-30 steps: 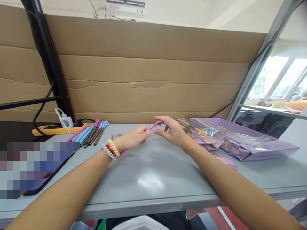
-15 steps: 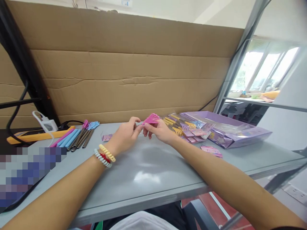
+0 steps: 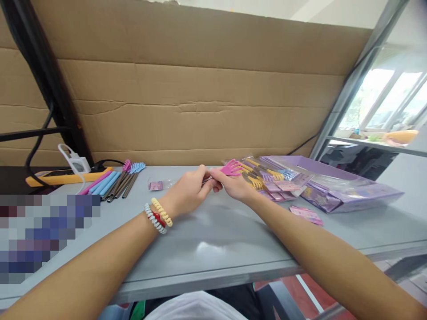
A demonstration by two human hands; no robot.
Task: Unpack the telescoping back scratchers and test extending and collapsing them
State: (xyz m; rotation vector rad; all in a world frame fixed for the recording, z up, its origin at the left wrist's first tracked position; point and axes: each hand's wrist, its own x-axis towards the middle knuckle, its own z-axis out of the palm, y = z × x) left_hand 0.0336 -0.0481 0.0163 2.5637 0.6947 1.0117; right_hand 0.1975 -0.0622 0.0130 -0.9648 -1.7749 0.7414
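Note:
A pink hand-shaped piece sticks out above the fingers of my right hand, which pinches it near its base. A thin metallic rod shows between the two hands, and the closed fingers of my left hand are round it. Both hands meet above the grey table. Behind my left wrist lie a small pink card and a clear wrapper. Wrapped yellow, purple and blue hand-shaped sticks lie beyond my right hand, with pink cards among them.
At the left lie dark rods with blue and pink hand-shaped heads, beside blue and pink tubes. A white charger rests near a yellow-edged object. A purple box stands at the right, near loose pink cards. Cardboard closes the back.
The pink piece has turned and its fingers now point right and are spread in view. The metallic rod has come into sight between my hands. The whole view has shifted slightly.

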